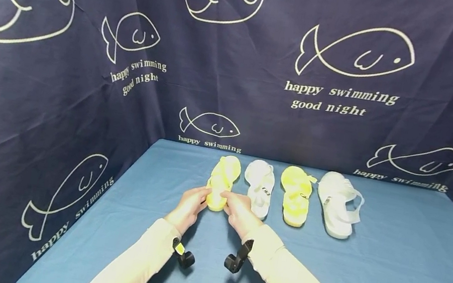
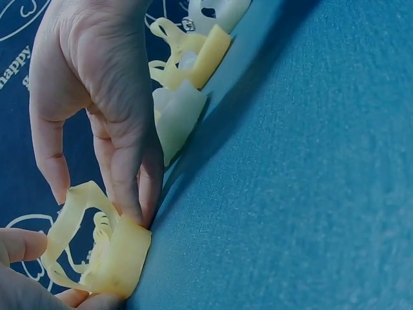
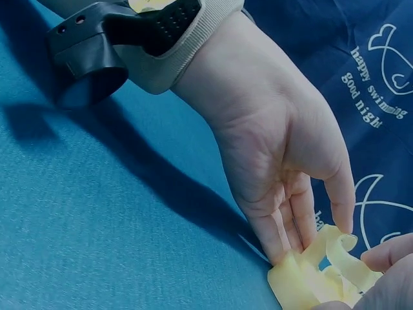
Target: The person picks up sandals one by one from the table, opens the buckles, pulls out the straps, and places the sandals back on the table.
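Note:
A yellow sandal (image 1: 223,177) lies at the left end of a row of sandals on the blue-covered table. Its strap end faces the person. My left hand (image 1: 189,206) holds this near end from the left, thumb at the strap and fingers along the sole, as the right wrist view shows. From the other side my right hand (image 1: 241,212) grips the same end; in the left wrist view its thumb touches the strap and its fingers rest against the sole (image 2: 129,255). A white sandal (image 1: 260,175) stands just right of it, partly close behind my right hand.
Farther right along the row are a second yellow sandal (image 1: 295,199) and a second white sandal (image 1: 335,206) whose strap sticks out rightward. Dark blue cloth (image 1: 260,102) with fish drawings hangs behind and at the left. A black camera (image 1: 234,263) is strapped to each wrist.

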The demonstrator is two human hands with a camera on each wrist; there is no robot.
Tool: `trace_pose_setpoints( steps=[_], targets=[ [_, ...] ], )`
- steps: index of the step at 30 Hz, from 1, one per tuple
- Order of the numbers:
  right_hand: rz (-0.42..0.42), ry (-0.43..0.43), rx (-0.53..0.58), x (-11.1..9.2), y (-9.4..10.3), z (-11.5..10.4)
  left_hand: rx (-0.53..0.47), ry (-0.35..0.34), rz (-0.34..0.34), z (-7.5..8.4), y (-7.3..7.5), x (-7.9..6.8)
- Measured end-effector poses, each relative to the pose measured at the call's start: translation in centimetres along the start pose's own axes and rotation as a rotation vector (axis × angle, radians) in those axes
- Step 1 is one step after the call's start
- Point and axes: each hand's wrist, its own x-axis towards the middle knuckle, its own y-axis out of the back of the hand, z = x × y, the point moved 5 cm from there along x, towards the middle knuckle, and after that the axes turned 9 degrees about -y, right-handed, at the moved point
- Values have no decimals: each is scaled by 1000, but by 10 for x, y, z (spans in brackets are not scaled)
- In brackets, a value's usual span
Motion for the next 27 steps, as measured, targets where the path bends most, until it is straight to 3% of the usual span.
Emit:
trace_pose_setpoints(
  steps=[10,19,23,27],
  targets=[
    [-2,-26,-4,5,3,-5,-1,-14,-3,2,-9,3],
    [-59,-41,-82,7,6,-16,-2,22,-80,8,-14,10],
    [-86,22,-212,3,7,-28,139,-63,-122,19,-17,10],
    [-114,136,-320,-3,9,-47,375,-194,-145,38,-24,8]
  ],
)
